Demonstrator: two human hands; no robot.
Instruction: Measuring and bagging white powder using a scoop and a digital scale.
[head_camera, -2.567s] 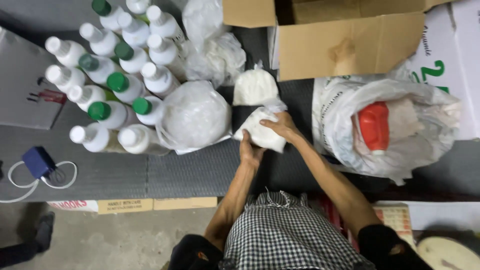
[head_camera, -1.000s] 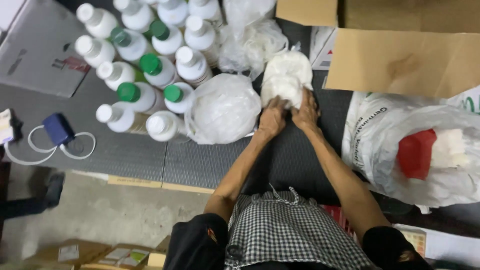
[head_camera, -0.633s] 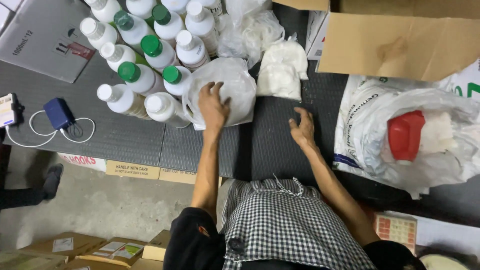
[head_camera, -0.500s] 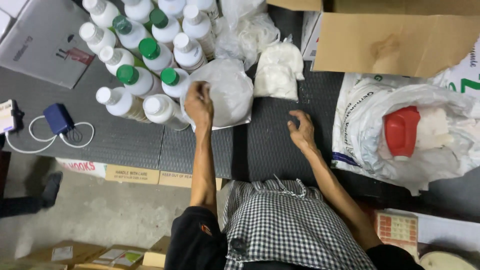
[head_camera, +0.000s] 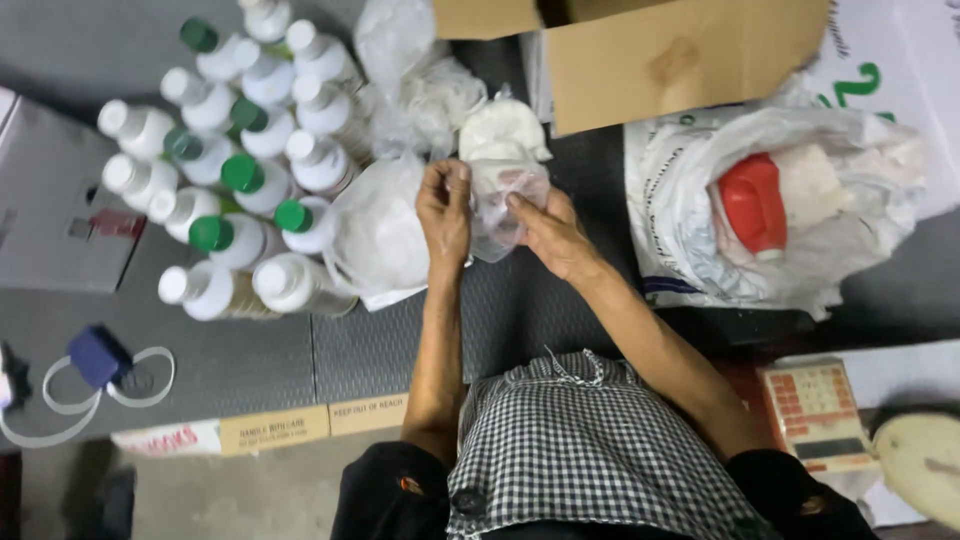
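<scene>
Both my hands hold a small clear plastic bag (head_camera: 500, 205) in front of me, above the dark ribbed mat. My left hand (head_camera: 445, 215) pinches its left side and my right hand (head_camera: 550, 235) has fingers pushed into its opening. Just beyond the bag lies a tied bag of white powder (head_camera: 503, 130). A larger clear bag of white powder (head_camera: 378, 232) rests to the left of my left hand.
Several white bottles with white and green caps (head_camera: 235, 170) stand at the left. An open cardboard box (head_camera: 680, 55) is at the back. A white plastic bag with a red container (head_camera: 755, 200) lies right. A calculator (head_camera: 815, 415) sits lower right, a blue adapter with white cable (head_camera: 95, 360) lower left.
My hands left the tied white bag, the left reached to the larger bag, and both have come together holding a small clear bag, open between them.
</scene>
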